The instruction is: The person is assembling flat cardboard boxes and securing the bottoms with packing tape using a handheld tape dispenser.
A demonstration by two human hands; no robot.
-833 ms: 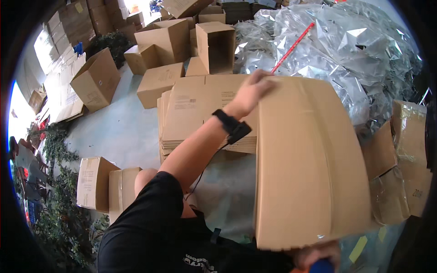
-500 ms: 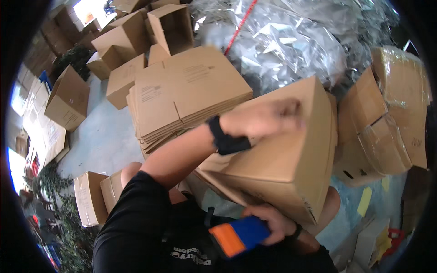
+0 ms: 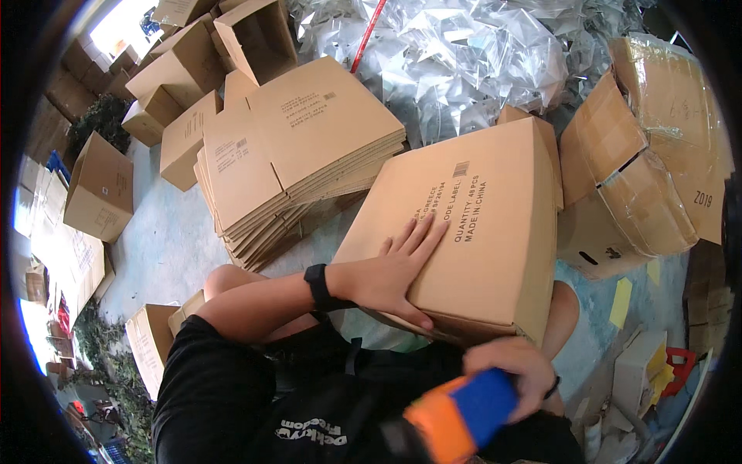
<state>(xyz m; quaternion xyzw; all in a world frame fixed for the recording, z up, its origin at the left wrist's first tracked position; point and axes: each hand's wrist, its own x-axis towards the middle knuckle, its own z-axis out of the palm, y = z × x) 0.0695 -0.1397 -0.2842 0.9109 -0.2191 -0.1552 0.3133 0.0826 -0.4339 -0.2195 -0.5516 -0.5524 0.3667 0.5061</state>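
Note:
A cardboard box [image 3: 471, 209] with printing on its side rests across my lap, tilted. My left hand [image 3: 390, 271] lies on that printed face with fingers spread, the thumb near its lower edge; a black band circles the wrist. Just below the box's near corner, my right hand [image 3: 518, 371] grips a blue and orange tape dispenser [image 3: 464, 414], whose orange end is smeared by motion. The underside of the box is hidden from me.
Flattened cartons [image 3: 309, 139] are stacked beyond my left arm. Silvery plastic film [image 3: 456, 62] heaps up at the back. A taped open carton [image 3: 618, 170] stands to the right. Empty boxes [image 3: 259, 42] are piled far left, and greenery [image 3: 127, 410] lies along the left edge.
The box has turned, so its printed face now shows. My left hand has come down and nearer onto it. The right hand has shifted right with the tape dispenser.

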